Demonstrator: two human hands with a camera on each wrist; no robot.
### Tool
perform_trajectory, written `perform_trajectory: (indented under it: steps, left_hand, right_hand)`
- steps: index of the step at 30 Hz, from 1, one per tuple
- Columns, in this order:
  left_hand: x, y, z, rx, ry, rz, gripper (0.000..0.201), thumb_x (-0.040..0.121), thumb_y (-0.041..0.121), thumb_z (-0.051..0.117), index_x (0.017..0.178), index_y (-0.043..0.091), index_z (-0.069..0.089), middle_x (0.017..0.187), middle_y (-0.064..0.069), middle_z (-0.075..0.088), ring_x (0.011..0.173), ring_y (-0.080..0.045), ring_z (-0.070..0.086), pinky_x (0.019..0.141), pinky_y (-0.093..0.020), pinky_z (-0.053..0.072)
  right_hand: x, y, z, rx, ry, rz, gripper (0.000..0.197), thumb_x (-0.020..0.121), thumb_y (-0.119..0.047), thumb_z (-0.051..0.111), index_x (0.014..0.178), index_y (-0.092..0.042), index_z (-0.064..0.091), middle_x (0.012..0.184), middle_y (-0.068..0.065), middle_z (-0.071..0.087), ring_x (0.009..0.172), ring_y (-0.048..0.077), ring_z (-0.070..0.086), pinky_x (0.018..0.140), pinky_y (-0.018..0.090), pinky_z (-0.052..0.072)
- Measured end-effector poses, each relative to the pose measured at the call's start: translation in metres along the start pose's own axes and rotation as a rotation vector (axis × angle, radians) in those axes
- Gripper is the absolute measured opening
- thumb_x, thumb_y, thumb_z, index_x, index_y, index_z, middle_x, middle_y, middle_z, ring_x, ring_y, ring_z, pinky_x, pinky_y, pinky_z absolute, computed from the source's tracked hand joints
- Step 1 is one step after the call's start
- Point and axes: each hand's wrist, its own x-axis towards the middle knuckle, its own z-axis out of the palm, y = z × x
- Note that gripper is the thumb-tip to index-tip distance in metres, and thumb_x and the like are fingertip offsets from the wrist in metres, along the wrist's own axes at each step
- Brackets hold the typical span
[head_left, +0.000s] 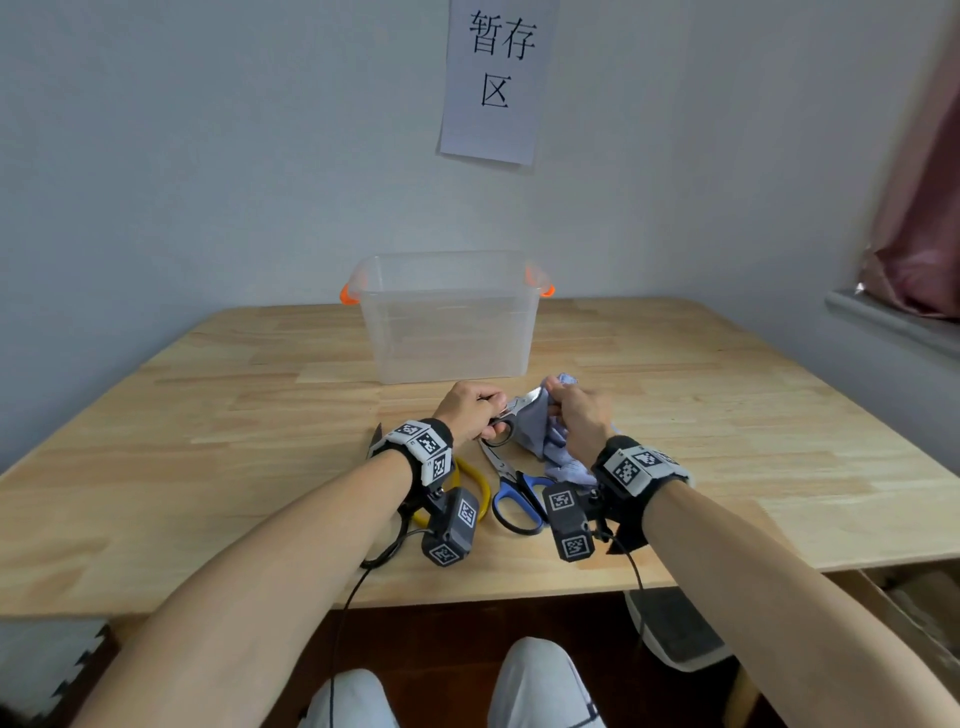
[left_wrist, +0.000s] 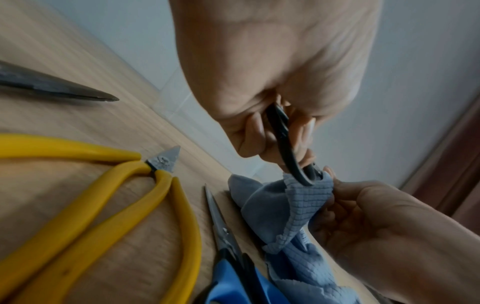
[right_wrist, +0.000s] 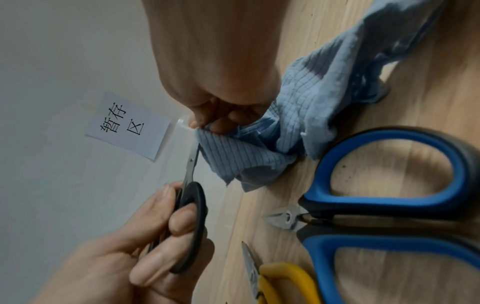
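Bin (head_left: 447, 332) far back on the table (head_left: 208, 415), below the wall sign (head_left: 493, 78); cloth (head_left: 532, 422) right of the lying scissors (head_left: 511, 486)

Wooden table (head_left: 208, 441) against pale wall (head_left: 208, 156), pink curtain (head_left: 919, 208).

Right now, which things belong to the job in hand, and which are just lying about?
In use: black-handled scissors, gripped by the left hand; blue cloth, held by the right hand.
Lying about: yellow-handled scissors, blue-handled scissors, dark blade, clear bin, paper sign on the wall.
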Motion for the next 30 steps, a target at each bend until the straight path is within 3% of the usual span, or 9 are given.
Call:
perform_trajectory:
  steps: [5, 12, 17, 20, 24, 27, 30]
  left_hand:
    - [-0.002, 0.0, -0.002, 0.027, -0.016, 0.009, 0.022, 0.101, 0.004, 0.049, 0.083, 0.004, 0.063, 0.07, -0.005, 0.048, 0.048, -0.005, 0.053, 0.041, -0.013, 0.035]
    - [-0.005, -0.008, -0.007, -0.028, 0.021, -0.017, 0.031, 0.1, 0.002, 0.048, 0.072, 0.008, 0.06, 0.07, -0.006, 0.049, 0.047, -0.008, 0.05, 0.04, -0.015, 0.032]
    - [-0.003, -0.01, -0.011, -0.078, 0.12, -0.013, 0.025, 0.101, 0.007, 0.049, 0.08, 0.005, 0.063, 0.068, -0.009, 0.056, 0.054, -0.017, 0.052, 0.05, -0.024, 0.043]
    - [-0.001, -0.006, -0.009, -0.088, 0.125, -0.02, 0.024, 0.101, 0.009, 0.049, 0.083, 0.003, 0.063, 0.068, -0.009, 0.06, 0.055, -0.016, 0.056, 0.054, -0.023, 0.048]
    - [0.006, -0.006, -0.006, 0.105, 0.177, 0.034, 0.029, 0.1, 0.019, 0.052, 0.093, -0.004, 0.067, 0.079, -0.008, 0.059, 0.071, -0.019, 0.052, 0.069, -0.028, 0.04]
    - [0.008, -0.007, -0.002, 0.113, 0.23, 0.035, 0.032, 0.098, 0.022, 0.053, 0.092, -0.007, 0.065, 0.079, -0.012, 0.055, 0.075, -0.021, 0.047, 0.068, -0.029, 0.036]
    - [0.012, -0.005, 0.003, 0.09, 0.26, 0.063, 0.026, 0.098, 0.022, 0.055, 0.09, 0.0, 0.066, 0.084, -0.013, 0.062, 0.077, -0.022, 0.052, 0.071, -0.031, 0.041]
  right_hand:
    - [0.003, -0.007, -0.012, -0.024, 0.054, -0.045, 0.024, 0.092, -0.01, 0.067, 0.07, -0.003, 0.065, 0.067, 0.008, 0.059, 0.062, 0.017, 0.056, 0.041, 0.016, 0.045]
    - [0.007, -0.003, -0.009, -0.08, 0.099, -0.076, 0.032, 0.094, -0.017, 0.066, 0.064, -0.006, 0.061, 0.062, 0.007, 0.052, 0.056, 0.016, 0.048, 0.047, 0.022, 0.042]
    - [0.003, -0.001, -0.008, -0.094, 0.023, -0.042, 0.035, 0.096, -0.017, 0.063, 0.063, -0.006, 0.058, 0.058, 0.007, 0.049, 0.051, 0.016, 0.045, 0.039, 0.021, 0.04]
    - [-0.005, 0.003, -0.002, -0.106, -0.055, -0.023, 0.032, 0.096, -0.017, 0.064, 0.066, -0.005, 0.06, 0.061, 0.008, 0.053, 0.056, 0.02, 0.049, 0.049, 0.026, 0.044]
    - [-0.012, 0.01, 0.001, -0.104, -0.118, -0.014, 0.031, 0.097, -0.017, 0.062, 0.069, -0.004, 0.06, 0.062, 0.009, 0.052, 0.053, 0.019, 0.048, 0.046, 0.024, 0.044]
    - [-0.018, 0.012, -0.001, -0.102, -0.193, -0.014, 0.028, 0.098, -0.019, 0.062, 0.075, -0.004, 0.06, 0.065, 0.01, 0.053, 0.054, 0.017, 0.05, 0.047, 0.022, 0.046]
    - [-0.021, 0.013, -0.003, -0.118, -0.289, -0.023, 0.022, 0.097, -0.02, 0.063, 0.084, -0.002, 0.062, 0.065, 0.006, 0.052, 0.054, 0.013, 0.05, 0.054, 0.021, 0.047]
